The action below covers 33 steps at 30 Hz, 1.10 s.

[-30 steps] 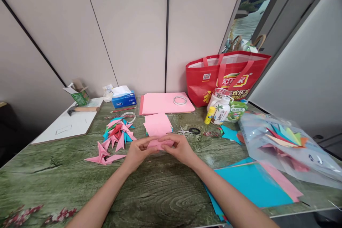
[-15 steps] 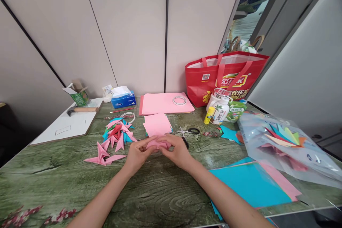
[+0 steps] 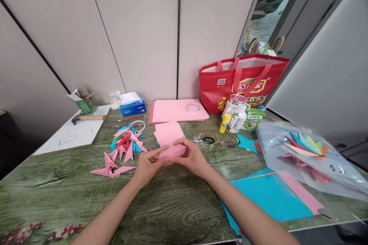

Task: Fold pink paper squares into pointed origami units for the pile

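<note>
Both hands meet over the middle of the green wood-grain table [image 3: 172, 206]. My left hand [image 3: 148, 164] and my right hand [image 3: 194, 157] pinch a small folded pink paper [image 3: 171, 152] between their fingertips, just above the tabletop. Right behind it lies a small stack of pink squares [image 3: 168, 133]. A heap of folded pink, red and blue paper pieces [image 3: 126, 143] lies to the left of my left hand.
Scissors [image 3: 204, 140] lie behind my right hand. Large pink sheets with a tape ring [image 3: 178, 110], a tissue box [image 3: 132, 107], a white board with a hammer [image 3: 86, 118], a red bag [image 3: 244, 80], glue and bottles [image 3: 234, 116], a plastic bag of coloured paper [image 3: 304, 153] and blue and pink sheets [image 3: 273, 197] surround them.
The hands stayed in place and kept working the pink paper; the right thumb and fingers shifted along its upper edge, and the piece now stands slightly higher.
</note>
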Each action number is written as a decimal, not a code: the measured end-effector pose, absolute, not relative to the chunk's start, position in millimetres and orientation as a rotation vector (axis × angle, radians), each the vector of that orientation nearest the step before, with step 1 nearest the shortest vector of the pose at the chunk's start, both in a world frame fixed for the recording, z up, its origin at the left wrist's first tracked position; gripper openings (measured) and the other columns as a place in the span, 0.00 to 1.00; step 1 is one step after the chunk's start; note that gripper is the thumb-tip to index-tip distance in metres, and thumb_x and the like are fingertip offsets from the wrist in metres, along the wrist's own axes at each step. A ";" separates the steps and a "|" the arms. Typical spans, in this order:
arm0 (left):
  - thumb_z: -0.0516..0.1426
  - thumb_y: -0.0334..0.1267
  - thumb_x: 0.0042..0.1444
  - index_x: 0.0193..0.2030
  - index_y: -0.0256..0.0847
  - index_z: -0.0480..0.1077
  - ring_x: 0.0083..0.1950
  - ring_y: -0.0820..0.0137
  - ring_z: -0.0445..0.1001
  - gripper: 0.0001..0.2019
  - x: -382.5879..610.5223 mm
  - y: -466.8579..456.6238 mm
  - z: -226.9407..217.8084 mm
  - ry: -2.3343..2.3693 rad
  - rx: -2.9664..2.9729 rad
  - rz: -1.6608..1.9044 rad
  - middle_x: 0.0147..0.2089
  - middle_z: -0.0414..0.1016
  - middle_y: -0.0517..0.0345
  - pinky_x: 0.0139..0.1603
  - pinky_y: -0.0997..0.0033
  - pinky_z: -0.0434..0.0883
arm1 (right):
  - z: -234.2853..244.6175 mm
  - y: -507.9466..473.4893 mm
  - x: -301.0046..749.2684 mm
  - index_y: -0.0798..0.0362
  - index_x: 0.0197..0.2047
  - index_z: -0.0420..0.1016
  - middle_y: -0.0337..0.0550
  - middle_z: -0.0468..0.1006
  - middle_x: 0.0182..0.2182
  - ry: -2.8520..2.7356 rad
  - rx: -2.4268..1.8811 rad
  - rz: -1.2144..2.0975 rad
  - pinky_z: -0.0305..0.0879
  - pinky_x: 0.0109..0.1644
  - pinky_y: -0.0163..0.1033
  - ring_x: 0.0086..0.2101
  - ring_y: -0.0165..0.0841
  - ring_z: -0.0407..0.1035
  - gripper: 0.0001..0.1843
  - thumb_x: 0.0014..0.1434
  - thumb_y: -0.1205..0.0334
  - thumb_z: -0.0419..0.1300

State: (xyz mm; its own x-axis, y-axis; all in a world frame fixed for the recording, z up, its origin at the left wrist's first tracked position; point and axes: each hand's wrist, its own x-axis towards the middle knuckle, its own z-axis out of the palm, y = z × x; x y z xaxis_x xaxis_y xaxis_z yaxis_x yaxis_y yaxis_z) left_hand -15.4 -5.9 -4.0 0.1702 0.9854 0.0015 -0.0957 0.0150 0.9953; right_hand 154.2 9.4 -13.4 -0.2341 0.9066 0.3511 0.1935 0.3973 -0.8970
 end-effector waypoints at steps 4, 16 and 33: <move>0.64 0.35 0.37 0.44 0.38 0.71 0.33 0.66 0.75 0.23 -17.8 -4.0 -4.7 0.932 1.100 1.120 0.33 0.78 0.58 0.39 0.62 0.72 | -11.7 11.7 157.6 0.50 0.41 0.64 0.40 0.68 0.38 -1.599 -0.852 1.116 0.61 0.29 0.30 0.30 0.28 0.64 0.22 0.41 0.60 0.65; 0.63 0.32 0.39 0.50 0.37 0.67 0.35 0.66 0.75 0.27 -21.6 -0.1 -3.5 0.875 1.061 1.121 0.35 0.78 0.54 0.42 0.57 0.72 | -6.8 11.5 163.2 0.47 0.49 0.59 0.37 0.69 0.32 -1.604 -0.810 1.283 0.65 0.28 0.32 0.25 0.27 0.66 0.30 0.43 0.63 0.63; 0.63 0.35 0.38 0.58 0.39 0.53 0.26 0.73 0.72 0.38 -19.1 2.0 1.3 1.020 1.138 1.145 0.33 0.75 0.57 0.31 0.70 0.72 | -16.1 15.0 155.4 0.55 0.34 0.69 0.39 0.71 0.27 -1.572 -0.939 1.141 0.61 0.27 0.31 0.27 0.28 0.66 0.11 0.45 0.60 0.62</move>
